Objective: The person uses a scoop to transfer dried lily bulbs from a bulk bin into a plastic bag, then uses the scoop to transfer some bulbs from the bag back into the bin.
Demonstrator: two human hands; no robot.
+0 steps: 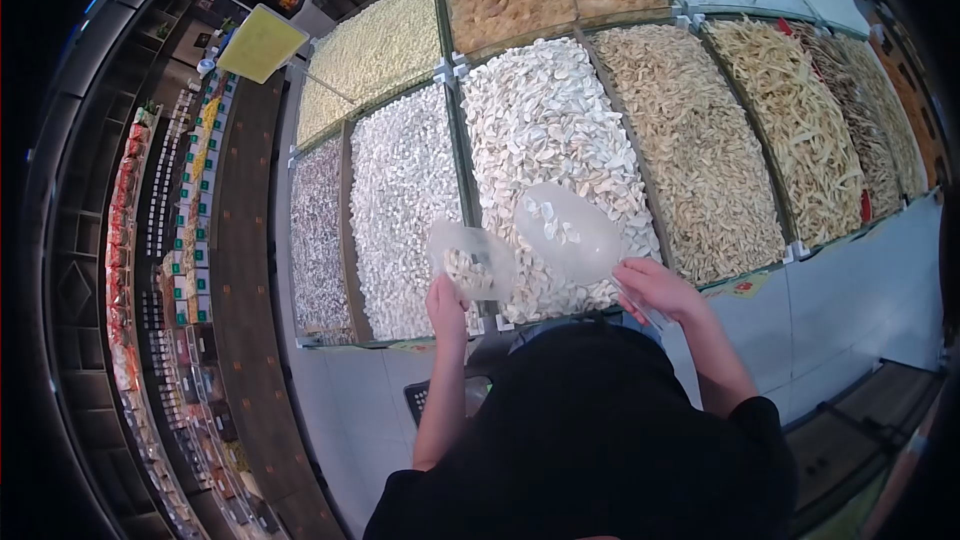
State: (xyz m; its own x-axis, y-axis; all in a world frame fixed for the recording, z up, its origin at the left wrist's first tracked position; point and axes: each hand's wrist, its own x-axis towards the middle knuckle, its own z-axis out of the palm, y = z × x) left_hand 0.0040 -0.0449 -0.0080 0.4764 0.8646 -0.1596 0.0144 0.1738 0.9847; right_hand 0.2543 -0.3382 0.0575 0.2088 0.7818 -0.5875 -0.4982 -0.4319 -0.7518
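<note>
My left hand (447, 306) is closed on a translucent plastic bag (487, 252) with a few pale slices inside its lower part. In my right hand (654, 289) is the handle of a translucent scoop (588, 252), whose wide pan carries a few white slices. Both hang over the front of a bin of white, flat dried slices (545, 110), with the scoop just right of the bag. Left of that bin lies a bin of small white cubes (405, 175), partly covered by the bag.
Glass and wooden dividers separate the bins. Tan dried pieces (690, 140) fill the bin to the right, and yellowish strips (790, 130) the one beyond. A yellow sign (262, 43) stands at the back left. Stocked shelves (190, 210) line the left side.
</note>
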